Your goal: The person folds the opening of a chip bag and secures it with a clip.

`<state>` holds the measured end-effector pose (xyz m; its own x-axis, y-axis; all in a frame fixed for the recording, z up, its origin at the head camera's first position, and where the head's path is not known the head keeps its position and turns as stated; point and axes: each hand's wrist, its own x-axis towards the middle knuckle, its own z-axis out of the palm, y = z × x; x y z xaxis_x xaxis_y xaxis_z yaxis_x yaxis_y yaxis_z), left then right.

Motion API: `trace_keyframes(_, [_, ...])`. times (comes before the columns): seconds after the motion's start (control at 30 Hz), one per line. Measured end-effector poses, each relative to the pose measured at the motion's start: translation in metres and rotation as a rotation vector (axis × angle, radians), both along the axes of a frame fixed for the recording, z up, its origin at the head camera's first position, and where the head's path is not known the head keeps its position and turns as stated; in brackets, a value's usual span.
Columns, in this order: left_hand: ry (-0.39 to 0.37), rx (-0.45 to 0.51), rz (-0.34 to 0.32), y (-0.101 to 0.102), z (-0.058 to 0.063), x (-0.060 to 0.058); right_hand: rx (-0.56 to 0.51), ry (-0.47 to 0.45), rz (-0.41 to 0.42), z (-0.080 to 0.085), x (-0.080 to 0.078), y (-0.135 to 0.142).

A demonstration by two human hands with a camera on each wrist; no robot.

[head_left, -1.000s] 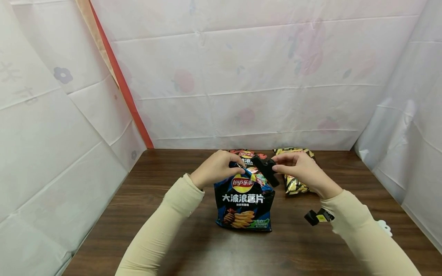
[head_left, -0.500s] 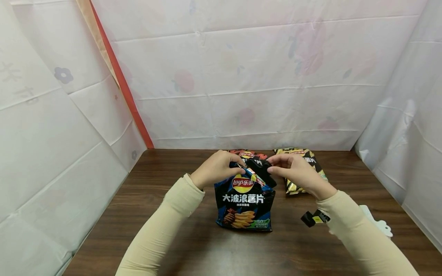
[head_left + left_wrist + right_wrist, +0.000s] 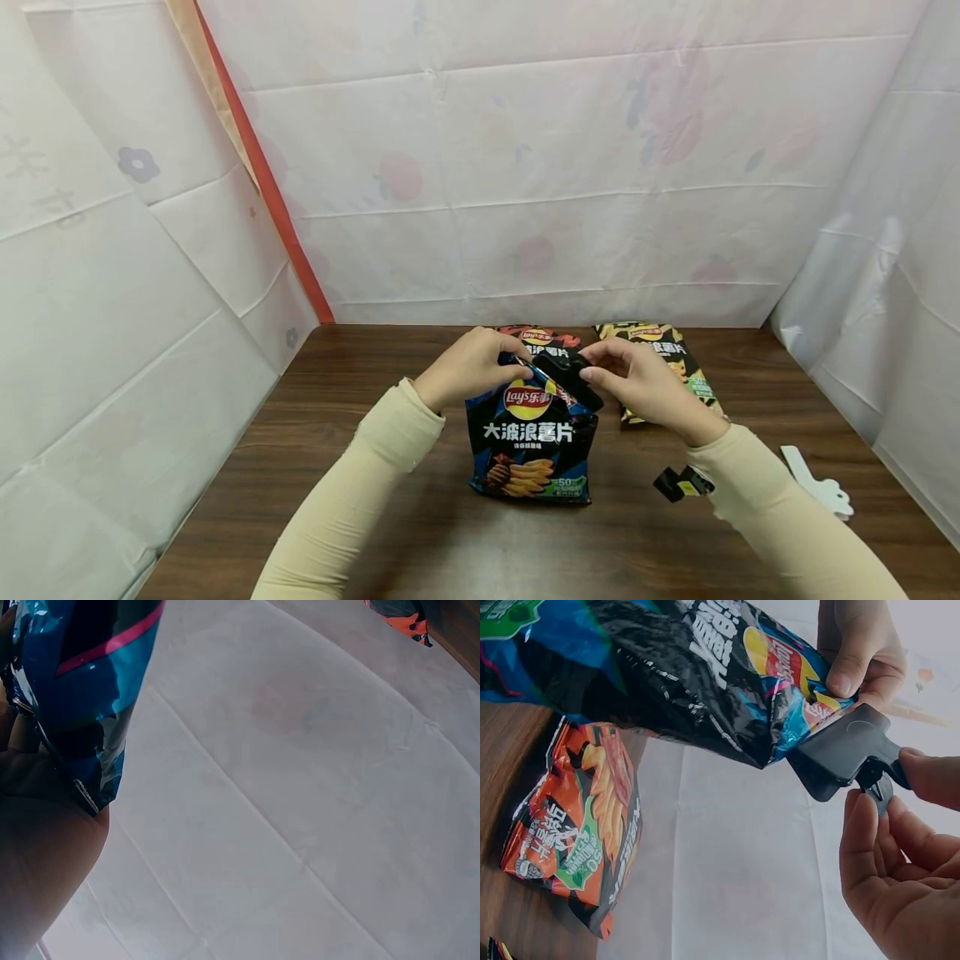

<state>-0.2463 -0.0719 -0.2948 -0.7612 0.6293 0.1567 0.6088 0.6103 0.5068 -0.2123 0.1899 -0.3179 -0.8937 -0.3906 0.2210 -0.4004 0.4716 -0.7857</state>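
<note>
A black and blue Lay's chip bag stands upright on the table with its top folded over. My left hand pinches that folded top at its left part; the right wrist view shows the thumb pressed on the fold. In my right hand a black bag clip is pinched by its two handles between thumb and fingers. The clip's wide jaws lie right at the folded edge of the bag, overlapping its corner in the right wrist view. In the left wrist view the bag's blue side hides most of the left fingers.
A red chip bag lies behind the black one, and a yellow chip bag lies at the back right. On the right of the wooden table is a white flat object with a scalloped end. White sheets hang around the table.
My right hand has moved slightly left and brought the bag clip from beside the bag to its folded top edge. The left hand and the black bag have stayed in place.
</note>
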Motion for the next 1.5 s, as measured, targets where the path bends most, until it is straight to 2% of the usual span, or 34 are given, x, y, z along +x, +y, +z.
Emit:
trace_keyframes(0.37, [-0.006, 0.001, 0.004, 0.0, 0.0, 0.001, -0.029, 0.068, 0.006, -0.007, 0.0, 0.003])
trace_keyframes(0.87, [0.0, -0.002, 0.002, 0.001, 0.0, 0.001, -0.045, 0.139, 0.03, -0.009, 0.004, 0.003])
trace_keyframes(1.5, [-0.001, -0.004, 0.012, 0.002, 0.0, 0.002, -0.016, 0.127, 0.021, -0.013, 0.001, 0.004])
